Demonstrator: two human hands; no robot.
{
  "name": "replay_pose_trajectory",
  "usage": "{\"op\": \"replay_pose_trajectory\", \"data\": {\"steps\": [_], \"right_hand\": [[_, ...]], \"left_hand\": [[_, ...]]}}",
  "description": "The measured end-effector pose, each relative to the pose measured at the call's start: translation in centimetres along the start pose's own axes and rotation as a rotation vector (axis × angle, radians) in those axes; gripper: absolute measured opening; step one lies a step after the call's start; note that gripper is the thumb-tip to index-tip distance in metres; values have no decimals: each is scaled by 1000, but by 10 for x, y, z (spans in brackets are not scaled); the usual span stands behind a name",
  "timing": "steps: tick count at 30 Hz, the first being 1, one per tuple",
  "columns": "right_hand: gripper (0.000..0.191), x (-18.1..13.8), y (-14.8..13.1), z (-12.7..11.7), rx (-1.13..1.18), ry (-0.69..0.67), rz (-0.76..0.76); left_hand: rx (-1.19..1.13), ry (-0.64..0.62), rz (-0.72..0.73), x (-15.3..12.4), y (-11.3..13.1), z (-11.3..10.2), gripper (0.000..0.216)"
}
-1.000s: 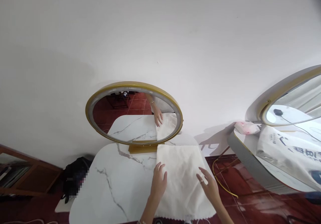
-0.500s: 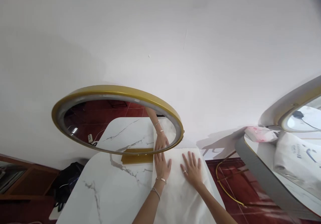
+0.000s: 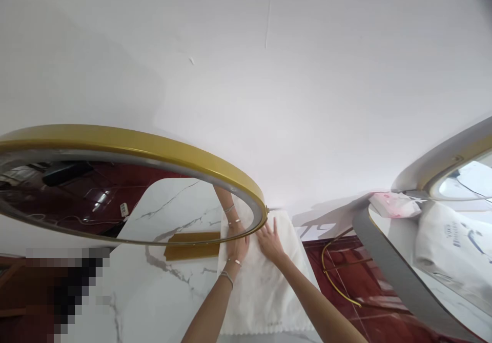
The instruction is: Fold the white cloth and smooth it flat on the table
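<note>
A white cloth (image 3: 267, 302) with a scalloped edge lies slightly wrinkled on the right part of a white marble-patterned table (image 3: 154, 297). On its left side rests my left hand (image 3: 238, 249), palm down and flat, with its fingertips hidden by the mirror's rim. My right hand (image 3: 271, 243) presses on the cloth's far part, fingers spread, close to the mirror's right end. Neither hand grips anything. Leaning over the table is an oval-looking mirror (image 3: 200, 163) with a gold rim, which reflects my left hand and the tabletop. Its gold base (image 3: 190, 250) touches the cloth's left edge.
To the right stands another table (image 3: 392, 230) with a pink-and-white packet (image 3: 395, 204), a printed white cloth (image 3: 446, 240) and a second mirror (image 3: 426, 174). A gold curved bar (image 3: 338, 289) shows above the red floor. A white wall (image 3: 307, 102) rises behind.
The view has shifted, and the mirror looks larger and farther left. My right hand has moved toward my left hand. The cloth's near edge has come into view.
</note>
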State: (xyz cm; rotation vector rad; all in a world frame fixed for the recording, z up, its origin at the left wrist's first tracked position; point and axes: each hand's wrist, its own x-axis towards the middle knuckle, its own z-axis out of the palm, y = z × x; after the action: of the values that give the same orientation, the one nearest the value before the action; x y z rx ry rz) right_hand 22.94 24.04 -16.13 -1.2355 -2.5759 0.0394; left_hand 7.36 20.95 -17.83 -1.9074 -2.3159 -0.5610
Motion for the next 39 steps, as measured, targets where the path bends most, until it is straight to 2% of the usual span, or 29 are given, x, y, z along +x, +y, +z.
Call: {"op": "replay_pose_trajectory", "data": {"steps": [2, 4, 8, 10, 14, 17, 19, 22, 27, 29, 31, 34, 36, 39], "right_hand": [[47, 7, -11, 3, 42, -35, -48], [46, 12, -21, 7, 56, -33, -4], [47, 3, -28, 9, 71, -29, 39], [48, -16, -29, 5, 64, -11, 24], [54, -70, -32, -8, 37, 31, -29], [57, -98, -31, -14, 8, 51, 76], [58, -100, -27, -16, -13, 47, 130], [58, -80, -14, -15, -23, 15, 134], [62, -36, 26, -8, -30, -27, 171], [65, -33, 40, -8, -52, -12, 242], [64, -42, 49, -10, -78, 16, 274], [58, -73, 50, -19, -103, 42, 264], [58, -101, 43, -27, -107, 51, 274], [61, -147, 24, -40, -90, 40, 273]], "left_hand": [[-2, 44, 30, -2, -1, -4, 46], [10, 60, 30, -2, -1, -11, 45], [47, -12, 0, -11, 9, -27, 37], [56, -16, -3, -27, 16, -34, 37], [56, 66, 3, -69, 24, -40, 47], [46, 57, -14, -81, 27, -35, 52], [1, -28, 63, -75, 32, -29, 54], [-102, -145, 203, -50, 45, -20, 54], [-142, -113, 205, 0, 68, -10, 47], [-134, -129, 219, 14, 74, -8, 49], [-128, -160, 231, 17, 80, -8, 49], [-112, -163, 200, -13, 86, -19, 51], [-99, -139, 182, -55, 89, -33, 56], [-65, -157, 179, -134, 91, -55, 62]]}}
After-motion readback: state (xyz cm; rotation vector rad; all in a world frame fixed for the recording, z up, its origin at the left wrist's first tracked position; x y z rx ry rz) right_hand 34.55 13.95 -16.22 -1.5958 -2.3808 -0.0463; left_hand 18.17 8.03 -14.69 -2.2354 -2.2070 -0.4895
